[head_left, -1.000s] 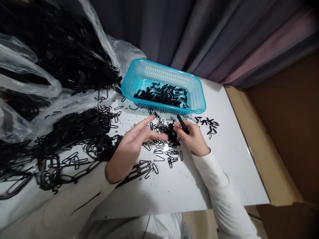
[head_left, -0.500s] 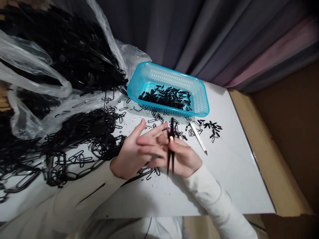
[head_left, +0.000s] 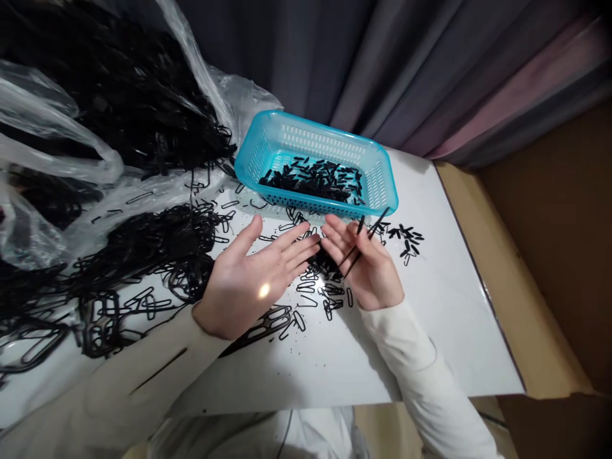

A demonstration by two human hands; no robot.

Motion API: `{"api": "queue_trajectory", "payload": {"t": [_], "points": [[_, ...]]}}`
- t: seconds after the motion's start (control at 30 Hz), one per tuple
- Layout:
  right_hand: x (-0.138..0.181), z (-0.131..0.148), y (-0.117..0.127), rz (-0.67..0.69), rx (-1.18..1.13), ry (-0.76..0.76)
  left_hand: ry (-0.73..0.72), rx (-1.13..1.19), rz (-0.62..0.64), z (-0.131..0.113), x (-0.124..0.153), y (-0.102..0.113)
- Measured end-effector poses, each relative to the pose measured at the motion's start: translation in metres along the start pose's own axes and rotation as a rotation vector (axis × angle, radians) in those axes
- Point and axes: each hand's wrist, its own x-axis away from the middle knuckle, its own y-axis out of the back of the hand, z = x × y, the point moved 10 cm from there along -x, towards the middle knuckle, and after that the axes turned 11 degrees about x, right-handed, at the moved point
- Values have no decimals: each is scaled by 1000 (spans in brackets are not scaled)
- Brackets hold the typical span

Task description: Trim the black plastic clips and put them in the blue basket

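My left hand (head_left: 253, 274) is stretched out over the table with its palm up, fingers spread and nothing in it. Across from its fingertips, my right hand (head_left: 380, 277) holds slim black tweezers (head_left: 381, 220) between thumb and fingers. A short dark end (head_left: 361, 224) also sticks up by the right thumb; I cannot tell whether it belongs to the tweezers. Below both hands lie thin black plastic loops (head_left: 306, 287) and a dark clump, partly hidden by the fingers. Behind them stands a blue basket (head_left: 315, 205) with many small black pieces (head_left: 320, 178) in it.
Clear plastic bags (head_left: 100, 159) with a large heap of black parts (head_left: 138, 95) fill the left side. Tangled black frames (head_left: 143, 245) spread beside them. A small pile of black pieces (head_left: 406, 236) lies right of the basket. Dark curtains (head_left: 325, 57) hang behind; cardboard (head_left: 516, 306) borders the table's right.
My hands have moved apart, the right one to the right with the tweezers tilted. My left fingers have opened flat. The pale metal strip is now hidden behind my right hand.
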Motion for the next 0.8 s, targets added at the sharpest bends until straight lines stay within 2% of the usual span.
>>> {"api": "queue_trajectory", "payload": {"t": [0.1,0.13,0.17,0.2,0.23,0.33,0.4,0.47,0.57,0.63,0.7,0.73,0.8], "points": [[26,-28,-68,407,-123,-253,100,-30,-60,9,0,8],[34,-38,-82,497,-139,-335,146,-43,-44,14,-1,7],[37,-43,-86,522,-135,-369,167,-57,-25,15,-1,7],[33,-46,-80,475,-114,-357,154,-67,-11,14,-3,7],[24,-44,-66,370,-77,-303,112,-76,0,9,-4,7],[0,-15,3,-83,50,-4,32,-110,64,2,-7,1],[-4,-4,25,-191,46,47,38,-167,120,6,-7,-5],[-7,-7,27,-173,-29,-20,-39,-300,86,3,-7,-3],[-4,-24,12,-122,-159,-196,-312,-650,-147,-20,0,12],[0,-35,3,-106,-225,-297,-443,-820,-259,-32,7,16],[3,-44,-2,-92,-278,-354,-522,-919,-267,-38,13,12],[4,-48,-3,-84,-302,-362,-588,-987,-233,-41,16,4],[2,-53,-6,-37,-356,-350,-790,-1239,-118,-43,27,-22]]}}
